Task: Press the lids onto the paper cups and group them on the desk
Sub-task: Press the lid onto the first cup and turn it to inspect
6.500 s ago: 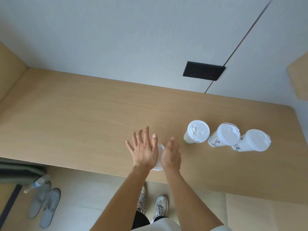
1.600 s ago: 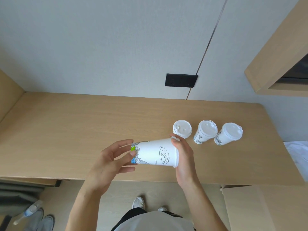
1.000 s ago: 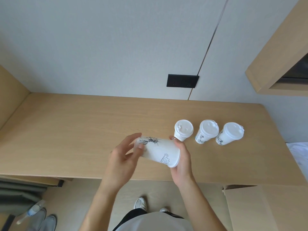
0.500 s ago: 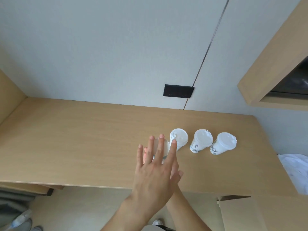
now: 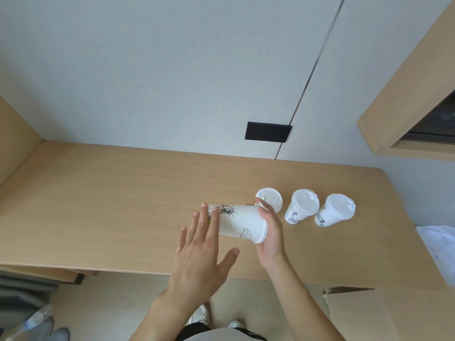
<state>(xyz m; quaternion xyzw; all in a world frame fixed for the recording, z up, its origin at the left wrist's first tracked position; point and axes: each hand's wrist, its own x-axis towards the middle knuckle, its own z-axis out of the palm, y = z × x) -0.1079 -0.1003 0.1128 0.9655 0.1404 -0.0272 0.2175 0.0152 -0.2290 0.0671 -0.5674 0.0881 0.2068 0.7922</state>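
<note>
Now the white printed paper cup (image 5: 240,223) is tipped sideways again at frame centre, lid end cupped by right hand (image 5: 269,232); left hand (image 5: 202,252) splayed, empty. 4th cup not yet grouped w/ three lidded white cups (image 5: 304,207) at right.

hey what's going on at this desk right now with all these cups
A person is holding a paper cup tipped on its side above the wooden desk. The right hand covers its lidded end, and the open left hand has its fingers against the base end. Three lidded cups stand upright in a row just to the right. The held cup has not yet been set down beside them.
</note>
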